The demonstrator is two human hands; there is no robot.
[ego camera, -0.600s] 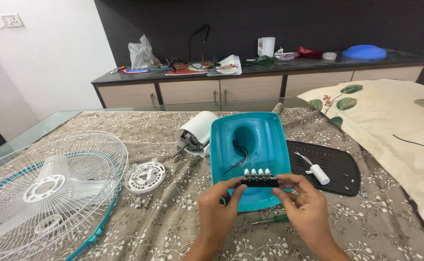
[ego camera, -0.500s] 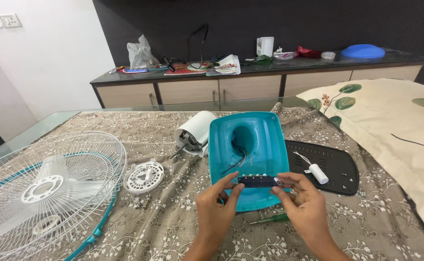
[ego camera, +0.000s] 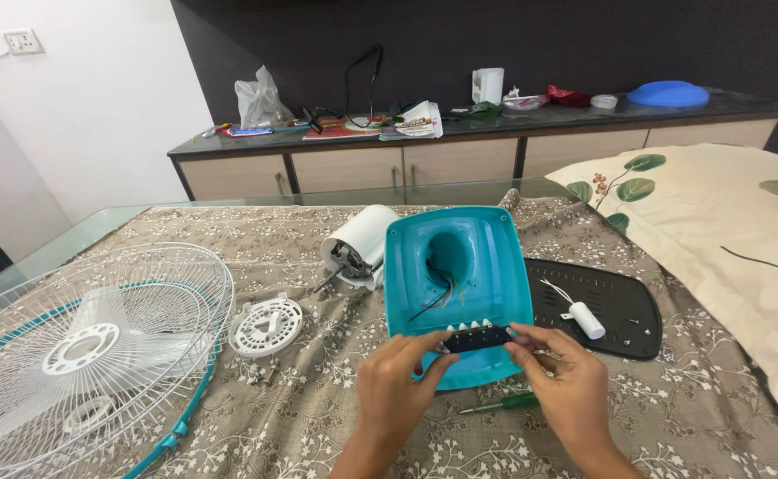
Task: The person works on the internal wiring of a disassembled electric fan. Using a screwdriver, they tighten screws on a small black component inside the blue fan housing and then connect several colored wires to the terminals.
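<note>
Teal plastic fan base [ego camera: 469,266] lies upside down on the surface [ego camera: 336,417], hollow side up, wires coming out of its round neck hole. Black switch strip [ego camera: 479,338] with white buttons sits across base's near edge, held at both ends: left hand [ego camera: 400,383] pinches its left end with thumb and fingers, right hand [ego camera: 565,381] pinches right end. Both hands closed on the strip. Green-handled screwdriver [ego camera: 506,404] lies on floral cloth between the hands, just below base. Black bottom plate [ego camera: 597,306] right of base, white capacitor [ego camera: 587,319] on it. White motor housing [ego camera: 358,247] left of base, touching it. White round grille cap [ego camera: 266,325] further left, white fan guard [ego camera: 78,337] at far left.
</note>
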